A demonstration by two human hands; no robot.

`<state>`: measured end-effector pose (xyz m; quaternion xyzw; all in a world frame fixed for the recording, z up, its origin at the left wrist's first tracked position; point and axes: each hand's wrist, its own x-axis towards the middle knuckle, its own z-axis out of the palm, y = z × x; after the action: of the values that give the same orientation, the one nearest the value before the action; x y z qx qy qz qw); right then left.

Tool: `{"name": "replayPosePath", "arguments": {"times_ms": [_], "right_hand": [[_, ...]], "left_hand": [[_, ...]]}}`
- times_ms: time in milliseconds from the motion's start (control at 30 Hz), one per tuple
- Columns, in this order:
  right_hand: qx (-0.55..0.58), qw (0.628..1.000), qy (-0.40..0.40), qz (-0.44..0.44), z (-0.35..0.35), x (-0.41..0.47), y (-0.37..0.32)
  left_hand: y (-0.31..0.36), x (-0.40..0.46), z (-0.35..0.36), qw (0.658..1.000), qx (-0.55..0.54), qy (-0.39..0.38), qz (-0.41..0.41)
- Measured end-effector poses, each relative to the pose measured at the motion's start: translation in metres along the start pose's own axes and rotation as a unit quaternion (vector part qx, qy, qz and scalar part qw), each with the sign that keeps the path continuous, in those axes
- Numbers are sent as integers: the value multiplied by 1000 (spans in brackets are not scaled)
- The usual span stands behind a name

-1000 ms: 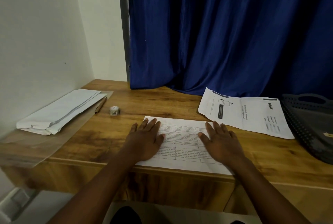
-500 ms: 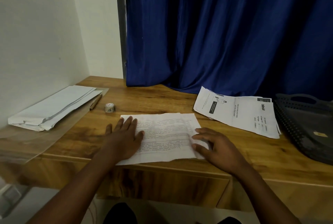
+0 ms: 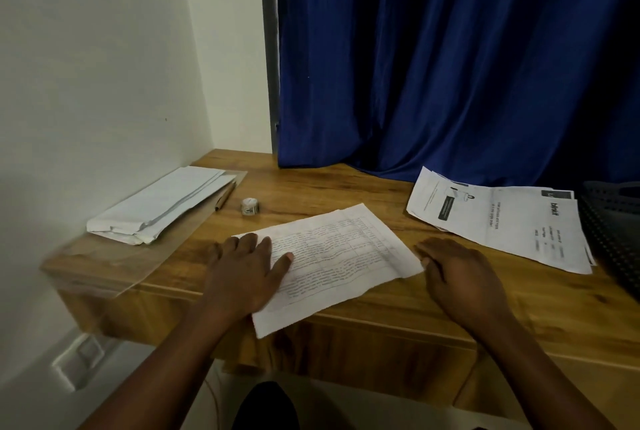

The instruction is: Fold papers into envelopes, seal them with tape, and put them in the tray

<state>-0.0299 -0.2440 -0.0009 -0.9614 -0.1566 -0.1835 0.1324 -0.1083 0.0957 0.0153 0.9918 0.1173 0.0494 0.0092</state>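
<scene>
A printed sheet of paper lies askew on the wooden desk, its near corner hanging over the front edge. My left hand presses flat on the sheet's left part, fingers spread. Just off the sheet's right corner, my right hand rests on the desk with its fingertips touching the paper's edge. A small roll of tape stands behind the sheet. A stack of white envelopes lies at the left by the wall. The dark perforated tray sits at the far right, partly cut off.
More printed sheets are spread at the right, next to the tray. A pencil lies beside the envelopes, on a clear plastic sheet that overhangs the desk's left end. A blue curtain hangs behind the desk.
The sheet has turned counter-clockwise, its right end swinging away from me and its near corner now over the desk edge. My right hand slid off the paper to its right corner.
</scene>
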Motion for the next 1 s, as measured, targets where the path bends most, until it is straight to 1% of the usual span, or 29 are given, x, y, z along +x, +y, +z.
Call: {"name": "replayPosePath", "arguments": {"times_ms": [33,67,100,133,167,200,233,267,367,467,533,567,600,633,700,733,767,833,867,900,933,1000], "right_hand": [[6,999,32,-7,-2,-2,-4],[24,999,45,-16,-6,-5,-10],[54,998,35,-28,-11,-8,-19],[84,995,-1,-49,-14,-13,-29],[98,990,-61,-81,-17,-17,-41],[94,981,-122,-118,-19,-20,-52],[87,970,-166,-154,-18,-21,-62],[85,961,-195,-178,-15,-22,-71],[62,948,-247,-192,-3,-19,-81],[0,950,-230,-213,7,-17,-78],[8,951,-218,-221,9,-19,-72],[18,951,-210,-225,9,-21,-68],[33,952,-200,-230,11,-22,-64],[61,951,-192,-233,11,-22,-60],[166,943,-189,-217,6,-21,-55],[234,932,-194,-196,2,-21,-53],[302,918,-199,-164,-3,-20,-54],[425,881,-195,-73,-15,-18,-57],[458,869,-182,-29,-18,-16,-57],[469,868,-163,6,-19,-13,-57],[476,867,-145,31,-18,-9,-56],[506,852,-116,71,-17,1,-54]], "left_hand": [[1,-4,-1,1000,4,7,-1],[1,-7,-2,1000,8,12,-2],[3,-11,-3,1000,13,15,-4],[5,-15,-4,1000,18,15,-5],[8,-18,-6,1000,21,13,-5],[12,-21,-8,1000,23,9,-7],[15,-23,-11,1000,22,4,-9],[18,-25,-13,1000,20,-1,-12],[21,-31,-19,1000,2,-15,-15],[16,-39,-22,1000,-25,-14,-11],[9,-40,-22,998,-64,-3,-8],[3,-39,-23,995,-101,4,0],[-4,-37,-23,986,-164,9,20],[-13,-35,-23,967,-250,6,51],[-28,-35,-26,907,-406,-21,105],[-34,-36,-27,878,-459,-41,125],[-39,-35,-27,855,-495,-59,141],[-44,-31,-25,826,-532,-82,168],[-43,-28,-24,815,-545,-92,171],[-41,-25,-24,810,-553,-101,165],[-38,-21,-23,813,-551,-104,156],[-28,-9,-23,832,-530,-90,137]]}}
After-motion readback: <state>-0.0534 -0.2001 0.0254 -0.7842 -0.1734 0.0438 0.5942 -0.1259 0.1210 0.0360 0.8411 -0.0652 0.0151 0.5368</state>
